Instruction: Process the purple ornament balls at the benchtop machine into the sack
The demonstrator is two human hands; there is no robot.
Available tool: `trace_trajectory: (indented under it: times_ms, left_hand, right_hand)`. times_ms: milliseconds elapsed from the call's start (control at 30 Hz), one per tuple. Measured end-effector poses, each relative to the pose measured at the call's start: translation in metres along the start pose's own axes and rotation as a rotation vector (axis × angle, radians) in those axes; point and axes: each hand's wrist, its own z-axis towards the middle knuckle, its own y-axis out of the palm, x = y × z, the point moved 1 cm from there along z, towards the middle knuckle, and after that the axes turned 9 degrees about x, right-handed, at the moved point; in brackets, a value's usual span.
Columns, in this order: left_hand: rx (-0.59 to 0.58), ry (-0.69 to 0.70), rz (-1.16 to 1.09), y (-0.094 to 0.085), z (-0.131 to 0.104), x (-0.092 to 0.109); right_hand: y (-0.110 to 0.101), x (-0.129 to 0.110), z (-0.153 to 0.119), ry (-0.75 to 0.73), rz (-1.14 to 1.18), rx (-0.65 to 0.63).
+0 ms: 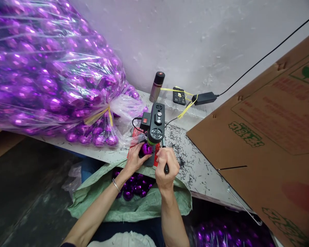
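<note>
My left hand [136, 157] grips a shiny purple faceted ball [146, 149] between thumb and fingers. The ball sits right under the head of a small black bench machine [157, 120], which has round vents and a red switch. My right hand [167, 165] is wrapped round the machine's black lever handle [166, 168], to the right of the ball. Below both hands a green woven sack [98, 202] lies open, with several purple balls [134, 187] inside. Where the ball meets the machine is partly hidden.
A big clear bag [74, 68] of purple balls leans at the left. Behind the machine stand a bottle [157, 86], a phone-like black device [179, 96] and a power adapter [204, 98]. Small black pins [181, 151] litter the table. A cardboard box [267, 137] is at the right.
</note>
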Motion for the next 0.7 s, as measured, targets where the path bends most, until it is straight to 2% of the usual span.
trace_trajectory:
  times_ms: [167,333,467,700]
  left_hand:
    - [0.025,0.032,0.015,0.005,-0.006,-0.002]
    - [0.013,0.045,0.027,0.004,-0.007,-0.002]
    - [0.016,0.049,0.031,0.004,-0.007,0.000]
    - [0.040,0.062,0.024,0.006,-0.008,-0.001]
  right_hand:
    - [0.000,0.003,-0.006,-0.035,-0.025,0.003]
    - [0.004,0.022,-0.032,-0.092,-0.025,0.039]
    - [0.008,0.037,-0.050,-0.077,-0.026,0.062]
    - [0.012,0.041,-0.056,-0.065,0.006,0.101]
